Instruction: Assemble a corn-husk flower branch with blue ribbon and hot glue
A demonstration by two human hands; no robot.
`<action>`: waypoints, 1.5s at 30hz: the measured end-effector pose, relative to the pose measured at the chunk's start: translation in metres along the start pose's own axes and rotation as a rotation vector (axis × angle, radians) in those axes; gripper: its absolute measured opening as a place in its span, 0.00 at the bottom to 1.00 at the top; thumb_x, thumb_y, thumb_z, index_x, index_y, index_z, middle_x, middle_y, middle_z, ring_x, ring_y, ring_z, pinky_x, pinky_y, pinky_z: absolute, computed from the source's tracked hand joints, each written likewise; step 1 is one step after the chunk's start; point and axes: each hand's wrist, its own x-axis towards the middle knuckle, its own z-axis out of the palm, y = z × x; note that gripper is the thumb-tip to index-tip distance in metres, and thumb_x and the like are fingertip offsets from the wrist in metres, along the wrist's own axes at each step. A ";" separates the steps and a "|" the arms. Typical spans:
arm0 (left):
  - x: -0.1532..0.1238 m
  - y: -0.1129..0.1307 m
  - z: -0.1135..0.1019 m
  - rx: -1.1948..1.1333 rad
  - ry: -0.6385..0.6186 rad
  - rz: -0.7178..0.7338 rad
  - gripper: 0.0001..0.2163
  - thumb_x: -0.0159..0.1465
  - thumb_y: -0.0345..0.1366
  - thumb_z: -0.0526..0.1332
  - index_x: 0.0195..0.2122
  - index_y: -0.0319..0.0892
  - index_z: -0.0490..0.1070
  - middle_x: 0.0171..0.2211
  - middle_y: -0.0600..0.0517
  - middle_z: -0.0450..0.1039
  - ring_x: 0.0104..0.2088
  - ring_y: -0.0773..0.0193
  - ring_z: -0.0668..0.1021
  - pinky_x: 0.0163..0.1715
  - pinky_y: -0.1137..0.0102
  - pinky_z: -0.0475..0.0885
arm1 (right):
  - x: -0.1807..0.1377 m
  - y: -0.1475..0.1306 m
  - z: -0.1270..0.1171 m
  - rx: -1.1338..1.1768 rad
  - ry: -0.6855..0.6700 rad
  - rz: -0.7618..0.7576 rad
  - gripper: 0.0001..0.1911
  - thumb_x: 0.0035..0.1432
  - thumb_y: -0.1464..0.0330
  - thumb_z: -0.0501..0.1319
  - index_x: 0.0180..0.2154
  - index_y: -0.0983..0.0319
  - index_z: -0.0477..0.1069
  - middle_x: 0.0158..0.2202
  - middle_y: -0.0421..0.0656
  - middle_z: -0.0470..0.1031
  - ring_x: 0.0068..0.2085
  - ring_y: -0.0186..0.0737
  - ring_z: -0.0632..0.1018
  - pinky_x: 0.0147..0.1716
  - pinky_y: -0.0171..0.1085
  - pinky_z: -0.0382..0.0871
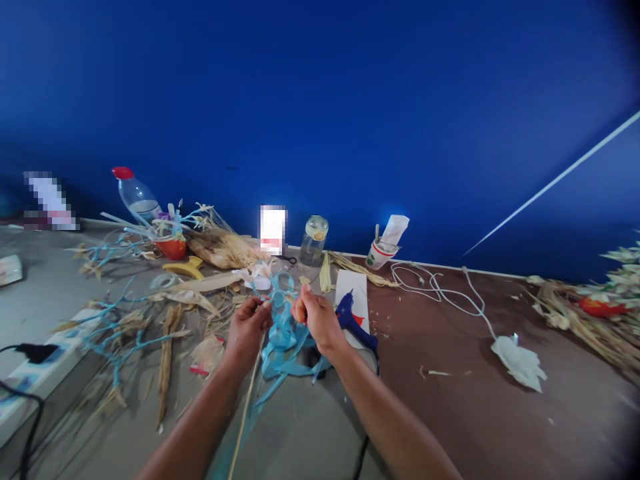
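My left hand (250, 327) is closed in a pinch on a thin pale stem (245, 420), which slants down toward the front edge of the picture. A crumpled light-blue plastic strip (280, 347) lies between and below my hands, and one tail trails toward me. Opposite, my right hand (319, 319) has its fingers curled with the thumb up, closed at the upper part of the blue strip; its fingertips are partly hidden. Just right of that hand, a blue glue gun (351, 317) rests over a white card (353, 283).
Blue-wrapped branches (117, 353), dry husks (215, 247) and a power strip (55, 373) lie left. Behind stand a red-capped bottle (137, 197), a glass jar (314, 240) and a paper cup (383, 253). A white cable (440, 290) and crumpled tissue (520, 363) lie right.
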 end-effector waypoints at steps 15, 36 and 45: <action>-0.001 0.005 0.001 -0.022 0.016 0.059 0.11 0.47 0.34 0.68 0.24 0.38 0.66 0.17 0.60 0.60 0.17 0.77 0.62 0.19 0.78 0.57 | -0.003 0.012 0.011 -0.360 0.007 -0.124 0.08 0.50 0.71 0.57 0.34 0.62 0.71 0.35 0.44 0.75 0.37 0.39 0.74 0.39 0.37 0.66; 0.000 -0.006 -0.001 0.092 -0.026 0.127 0.07 0.51 0.35 0.66 0.29 0.39 0.71 0.22 0.57 0.67 0.20 0.75 0.66 0.20 0.77 0.59 | -0.001 0.016 0.014 -0.043 -0.023 0.059 0.11 0.47 0.65 0.59 0.33 0.64 0.75 0.21 0.38 0.70 0.23 0.31 0.66 0.22 0.30 0.58; -0.007 -0.002 0.006 0.040 0.012 0.095 0.08 0.49 0.34 0.67 0.28 0.40 0.70 0.23 0.57 0.68 0.22 0.73 0.69 0.22 0.77 0.61 | -0.012 0.016 0.020 -0.365 0.074 -0.138 0.11 0.53 0.64 0.56 0.35 0.60 0.75 0.22 0.39 0.71 0.24 0.34 0.69 0.23 0.32 0.58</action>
